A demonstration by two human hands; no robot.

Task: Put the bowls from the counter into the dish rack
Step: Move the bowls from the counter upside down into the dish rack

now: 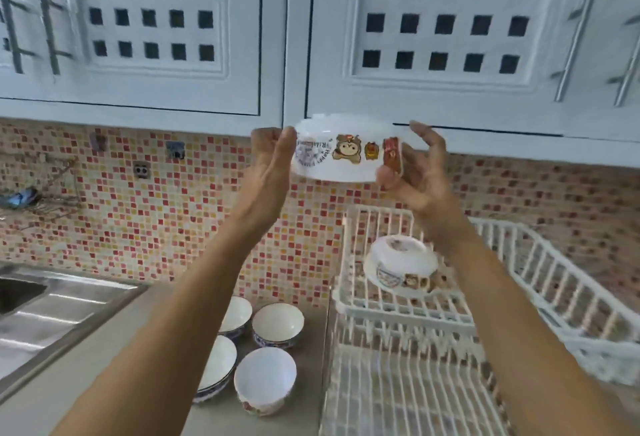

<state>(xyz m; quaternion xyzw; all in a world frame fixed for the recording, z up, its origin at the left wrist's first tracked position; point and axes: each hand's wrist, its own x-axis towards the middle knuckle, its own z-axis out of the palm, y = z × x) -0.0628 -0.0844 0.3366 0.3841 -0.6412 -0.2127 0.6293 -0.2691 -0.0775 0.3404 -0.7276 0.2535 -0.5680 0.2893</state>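
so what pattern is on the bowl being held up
White bowl with cartoon animal prints and some lettering, seen in the head view.

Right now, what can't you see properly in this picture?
- Head view: bowl on the counter, partly hidden by the left arm.
- Bowl below it, also partly behind that arm.
- Dish rack: cut off by the right and bottom edges, and blurred.
- Held bowl: its lettering is too blurred to read.

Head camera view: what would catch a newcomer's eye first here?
A white cartoon-printed bowl held high between the left hand and right hand, before the cabinets. Below it, a matching bowl lies upside down in the white dish rack. Four more bowls wait on the counter, left of the rack.
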